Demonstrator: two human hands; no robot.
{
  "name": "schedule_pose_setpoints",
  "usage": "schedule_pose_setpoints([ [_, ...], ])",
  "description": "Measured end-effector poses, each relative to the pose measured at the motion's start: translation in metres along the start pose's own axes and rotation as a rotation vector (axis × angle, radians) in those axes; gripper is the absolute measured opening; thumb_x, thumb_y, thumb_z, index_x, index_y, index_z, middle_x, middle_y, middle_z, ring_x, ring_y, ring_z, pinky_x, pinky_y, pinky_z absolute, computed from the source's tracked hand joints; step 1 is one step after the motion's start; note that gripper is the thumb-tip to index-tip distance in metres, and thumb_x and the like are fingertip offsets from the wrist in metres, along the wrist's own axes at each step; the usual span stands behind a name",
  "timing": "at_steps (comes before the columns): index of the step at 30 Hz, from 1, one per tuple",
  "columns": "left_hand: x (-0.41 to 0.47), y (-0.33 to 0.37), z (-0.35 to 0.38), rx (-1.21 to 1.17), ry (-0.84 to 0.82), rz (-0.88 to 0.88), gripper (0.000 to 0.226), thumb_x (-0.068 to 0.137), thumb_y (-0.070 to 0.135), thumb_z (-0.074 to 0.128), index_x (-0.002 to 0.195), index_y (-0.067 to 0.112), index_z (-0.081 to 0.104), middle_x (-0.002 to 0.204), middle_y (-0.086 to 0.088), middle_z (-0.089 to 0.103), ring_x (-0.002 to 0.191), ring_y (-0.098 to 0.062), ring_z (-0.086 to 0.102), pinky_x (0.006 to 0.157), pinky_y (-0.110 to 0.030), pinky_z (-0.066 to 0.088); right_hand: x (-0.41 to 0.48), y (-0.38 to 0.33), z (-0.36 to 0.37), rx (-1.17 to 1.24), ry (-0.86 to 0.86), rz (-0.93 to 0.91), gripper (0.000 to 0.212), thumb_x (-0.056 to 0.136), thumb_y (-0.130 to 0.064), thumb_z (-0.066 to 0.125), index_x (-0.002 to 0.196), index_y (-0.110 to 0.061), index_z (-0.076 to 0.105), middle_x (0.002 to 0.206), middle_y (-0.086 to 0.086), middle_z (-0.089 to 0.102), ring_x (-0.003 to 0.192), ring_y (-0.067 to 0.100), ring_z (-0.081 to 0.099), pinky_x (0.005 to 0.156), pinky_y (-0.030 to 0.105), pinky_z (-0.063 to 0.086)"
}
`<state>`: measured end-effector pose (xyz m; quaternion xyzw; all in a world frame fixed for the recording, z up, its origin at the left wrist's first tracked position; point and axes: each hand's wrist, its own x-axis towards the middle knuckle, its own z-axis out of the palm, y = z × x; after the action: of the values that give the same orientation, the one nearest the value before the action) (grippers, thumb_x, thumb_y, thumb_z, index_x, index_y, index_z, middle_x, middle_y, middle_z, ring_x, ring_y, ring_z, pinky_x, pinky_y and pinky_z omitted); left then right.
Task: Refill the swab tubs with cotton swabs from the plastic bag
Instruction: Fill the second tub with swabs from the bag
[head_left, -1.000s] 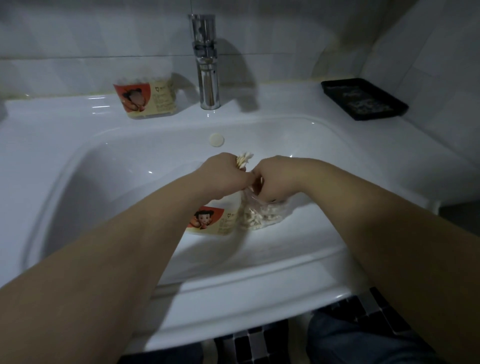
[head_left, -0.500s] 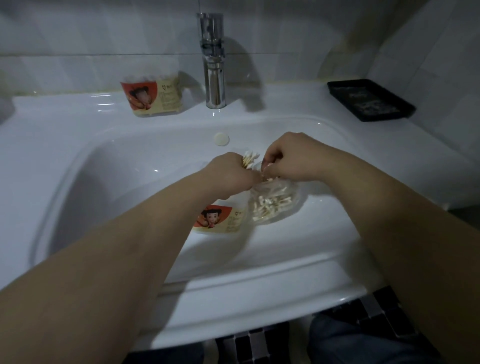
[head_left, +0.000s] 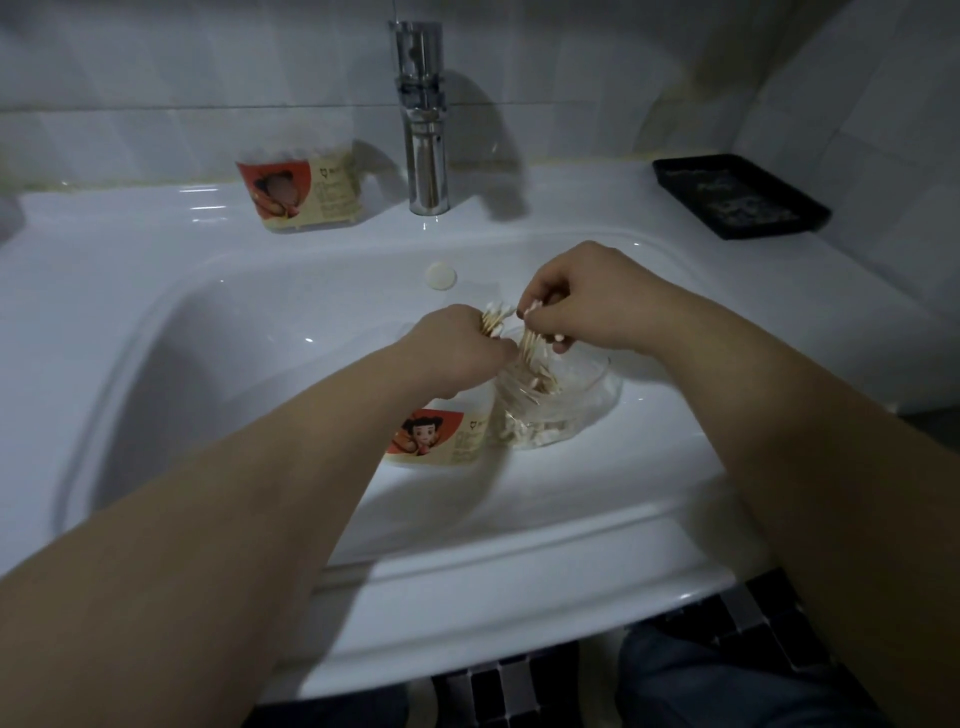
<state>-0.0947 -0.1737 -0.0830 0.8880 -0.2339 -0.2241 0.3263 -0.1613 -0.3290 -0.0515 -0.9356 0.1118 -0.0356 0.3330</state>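
Observation:
Inside the white sink basin (head_left: 218, 332) stands a clear plastic bag (head_left: 556, 410) holding many cotton swabs. Next to it on the left is a swab tub (head_left: 441, 436) with a red cartoon label, partly hidden by my left wrist. My left hand (head_left: 457, 353) grips a bundle of swabs (head_left: 491, 319) whose tips stick up past its fingers. Above the bag's mouth, my right hand (head_left: 582, 301) pinches a few swabs (head_left: 530, 343) that hang down into the bag. A second labelled swab tub (head_left: 298, 195) sits on the sink ledge, left of the tap.
A chrome tap (head_left: 423, 119) rises at the back centre, with a round overflow cap (head_left: 441, 274) below it. A black tray (head_left: 740, 197) lies on the ledge at the back right. White tiled walls close in behind and to the right.
My right hand has risen from low at the bag's side to above its mouth, drawing a few swabs upward. My left hand keeps gripping its bundle in about the same place.

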Motion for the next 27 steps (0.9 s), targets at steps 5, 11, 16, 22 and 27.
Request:
schedule_pose_setpoints([
  [5, 0.001, 0.004, -0.004, -0.206, 0.269, 0.052, 0.044, 0.104, 0.047, 0.038, 0.096, 0.011, 0.062, 0.095, -0.013, 0.070, 0.068, -0.028, 0.063, 0.066, -0.037, 0.055, 0.001, 0.003, -0.003, 0.040, 0.007, 0.002, 0.014, 0.087, -0.008, 0.070, 0.089, -0.020, 0.078, 0.069, -0.004, 0.072, 0.061, 0.010, 0.072, 0.074, 0.034, 0.064],
  [11, -0.003, 0.015, -0.003, -0.676, 0.198, 0.156, 0.027, 0.106, 0.036, 0.046, 0.093, 0.016, 0.059, 0.087, -0.009, 0.066, 0.072, -0.021, 0.067, 0.076, -0.045, 0.063, 0.000, 0.002, -0.007, 0.127, 0.055, 0.008, 0.014, 0.087, -0.007, 0.071, 0.089, -0.019, 0.077, 0.061, -0.007, 0.071, 0.057, 0.010, 0.069, 0.065, 0.026, 0.060],
  [16, -0.002, 0.010, 0.002, -0.407, 0.108, 0.235, 0.029, 0.105, 0.036, 0.048, 0.107, 0.014, 0.067, 0.100, -0.012, 0.073, 0.093, -0.028, 0.072, 0.076, -0.045, 0.064, -0.001, -0.001, -0.007, 0.294, 0.058, -0.019, 0.016, 0.086, 0.002, 0.069, 0.087, -0.012, 0.076, 0.066, 0.000, 0.071, 0.057, 0.010, 0.066, 0.061, 0.024, 0.055],
  [22, -0.004, 0.004, 0.001, -0.387, 0.014, 0.309, 0.010, 0.098, 0.008, 0.058, 0.097, 0.013, 0.067, 0.083, -0.001, 0.073, 0.076, -0.016, 0.076, 0.073, -0.043, 0.064, 0.000, 0.002, -0.007, 0.244, 0.007, 0.003, 0.016, 0.088, -0.001, 0.071, 0.097, -0.011, 0.079, 0.069, 0.000, 0.075, 0.059, 0.011, 0.069, 0.061, 0.021, 0.055],
  [27, 0.004, 0.000, 0.002, -0.399, 0.086, 0.216, 0.014, 0.092, 0.007, 0.062, 0.091, 0.021, 0.062, 0.088, -0.004, 0.068, 0.086, -0.026, 0.072, 0.069, -0.042, 0.064, 0.002, 0.005, -0.005, 0.220, 0.039, 0.047, 0.025, 0.086, 0.000, 0.073, 0.107, -0.013, 0.077, 0.066, -0.004, 0.072, 0.058, 0.011, 0.070, 0.062, 0.021, 0.055],
])
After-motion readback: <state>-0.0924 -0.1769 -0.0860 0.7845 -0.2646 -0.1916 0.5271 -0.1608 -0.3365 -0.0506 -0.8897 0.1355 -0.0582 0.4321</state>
